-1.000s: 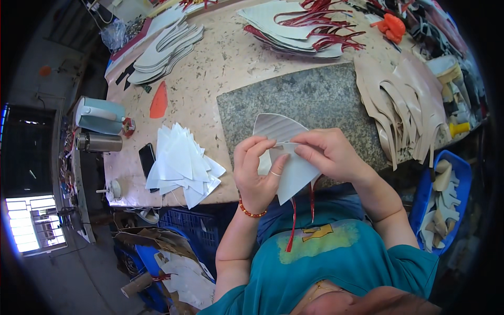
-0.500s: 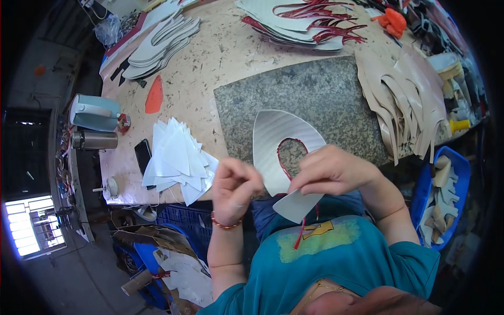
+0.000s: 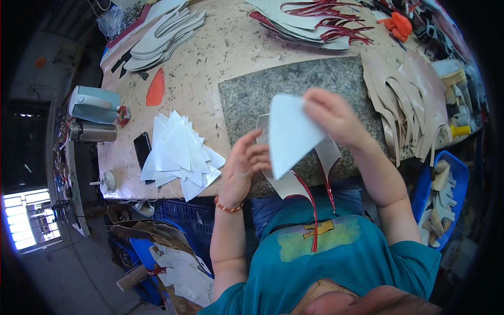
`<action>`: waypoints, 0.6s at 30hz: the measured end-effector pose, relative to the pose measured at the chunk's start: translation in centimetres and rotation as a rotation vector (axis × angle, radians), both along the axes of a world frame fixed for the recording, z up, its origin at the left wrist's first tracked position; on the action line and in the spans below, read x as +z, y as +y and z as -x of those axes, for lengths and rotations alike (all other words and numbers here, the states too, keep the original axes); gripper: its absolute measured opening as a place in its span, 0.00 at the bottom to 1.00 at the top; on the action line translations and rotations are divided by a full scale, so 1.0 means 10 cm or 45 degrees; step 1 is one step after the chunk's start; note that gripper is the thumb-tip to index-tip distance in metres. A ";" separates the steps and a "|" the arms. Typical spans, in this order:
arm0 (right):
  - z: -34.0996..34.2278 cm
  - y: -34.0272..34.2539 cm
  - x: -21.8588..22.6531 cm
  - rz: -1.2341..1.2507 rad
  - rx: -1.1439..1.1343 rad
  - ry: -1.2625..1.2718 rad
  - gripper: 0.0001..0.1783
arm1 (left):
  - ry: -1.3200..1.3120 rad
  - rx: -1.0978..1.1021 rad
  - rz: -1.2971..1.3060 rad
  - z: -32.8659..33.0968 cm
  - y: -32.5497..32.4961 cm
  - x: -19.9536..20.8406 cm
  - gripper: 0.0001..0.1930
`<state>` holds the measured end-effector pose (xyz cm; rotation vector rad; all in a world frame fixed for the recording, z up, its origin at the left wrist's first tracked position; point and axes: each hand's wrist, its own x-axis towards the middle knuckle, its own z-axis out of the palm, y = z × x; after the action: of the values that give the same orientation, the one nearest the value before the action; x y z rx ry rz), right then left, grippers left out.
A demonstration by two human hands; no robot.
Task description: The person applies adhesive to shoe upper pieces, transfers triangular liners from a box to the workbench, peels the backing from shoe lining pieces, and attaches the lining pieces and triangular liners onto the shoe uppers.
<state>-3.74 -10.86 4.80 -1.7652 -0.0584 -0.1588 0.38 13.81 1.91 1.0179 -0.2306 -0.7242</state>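
Note:
My right hand (image 3: 332, 114) is closed on the upper right edge of a white, rounded-triangular sheet (image 3: 293, 131), lifted above the grey mottled slab (image 3: 299, 73). Beside the sheet's left edge is my left hand (image 3: 244, 165), its fingers apart and slightly bent, holding nothing. Below the sheet lies a pale cut shoe-upper piece (image 3: 286, 187) with red edging; its red strips hang over the table edge toward my shirt. The raised sheet hides most of that piece. Left of my left hand sits a pile of white triangular sheets (image 3: 176, 152).
Stacked pale pieces (image 3: 163, 39) and red-edged ones (image 3: 310, 23) lie at the back. Beige strips (image 3: 401, 100) cover the right side. A phone (image 3: 142, 149), steel flask (image 3: 93, 132) and light-blue jug (image 3: 94, 107) stand left. Blue bins (image 3: 455, 176) with scraps flank me below the table.
My right hand has moved up and away from me with the white sheet. The red-edged piece now lies partly beneath it, its strips toward me. My left fingers have spread from a pinch.

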 end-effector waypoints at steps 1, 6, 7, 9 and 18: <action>-0.07 0.13 -0.13 0.263 -0.030 0.031 0.11 | -0.176 0.037 -0.256 -0.10 -0.09 -0.17 0.29; -0.15 0.34 -0.57 0.862 -0.289 0.043 0.11 | -0.772 0.164 -0.943 -0.14 -0.34 -0.32 0.27; -0.16 0.34 -0.58 0.840 -0.306 0.030 0.11 | -0.768 0.160 -0.945 -0.15 -0.34 -0.32 0.27; -0.18 0.35 -0.58 0.817 -0.322 0.020 0.11 | -0.681 0.210 -0.913 -0.19 -0.33 -0.28 0.23; -0.26 0.33 -0.51 1.135 -0.304 0.288 0.11 | -1.587 0.091 -1.429 -0.31 -0.53 -0.25 0.17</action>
<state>-1.19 -7.57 -0.29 -2.6681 0.2897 -0.1090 3.49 8.54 -0.56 2.4704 -0.9070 0.0238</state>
